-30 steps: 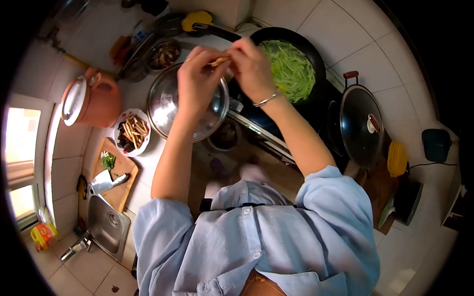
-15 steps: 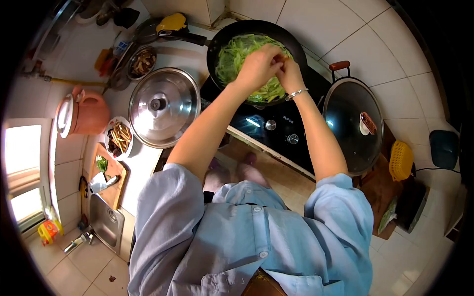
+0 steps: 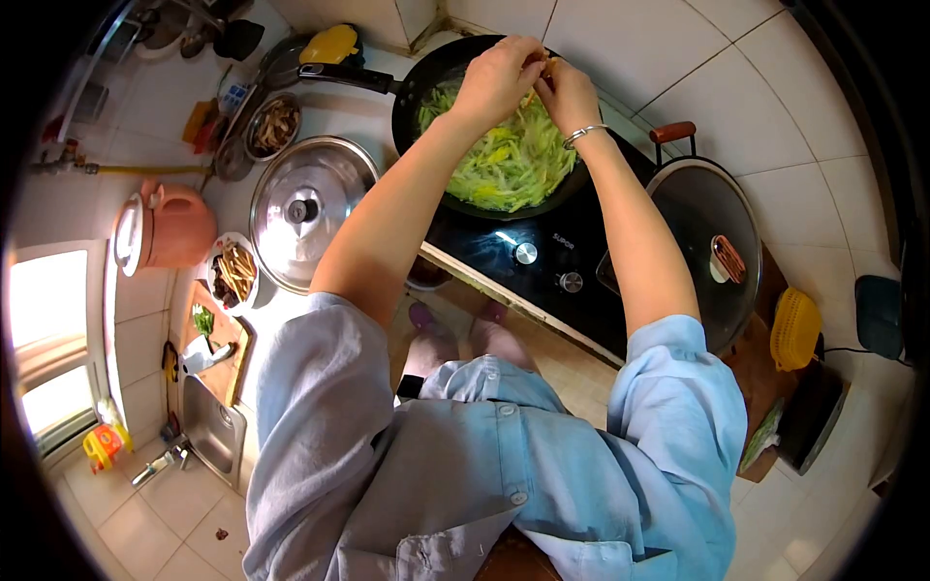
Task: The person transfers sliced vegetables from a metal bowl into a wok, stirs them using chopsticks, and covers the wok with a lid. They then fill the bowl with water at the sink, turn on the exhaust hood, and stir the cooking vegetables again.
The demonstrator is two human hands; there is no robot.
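Over the far side of a black frying pan [image 3: 405,114], my left hand [image 3: 499,82] and my right hand [image 3: 570,95] are close together, fingertips nearly touching. Between the fingertips is a small orange-brown piece [image 3: 548,60], mostly covered by the fingers; which hand bears it I cannot tell. The fingers of both hands are pinched together. Below them, shredded green vegetable [image 3: 513,165] fills the pan, which stands on a black stove [image 3: 494,244]. A metal bangle circles my right wrist.
Left of the pan lie a steel lid [image 3: 325,184], a bowl of brown pieces [image 3: 274,126] and a white bowl of strips [image 3: 235,271]. A cutting board with a knife [image 3: 232,373] lies near the sink [image 3: 211,426]. A large lidded pan [image 3: 693,232] stands right of the stove.
Both hands have moved from beside the steel lid to above the frying pan, staying close together. They are now over its far side. The camera view has shifted too.
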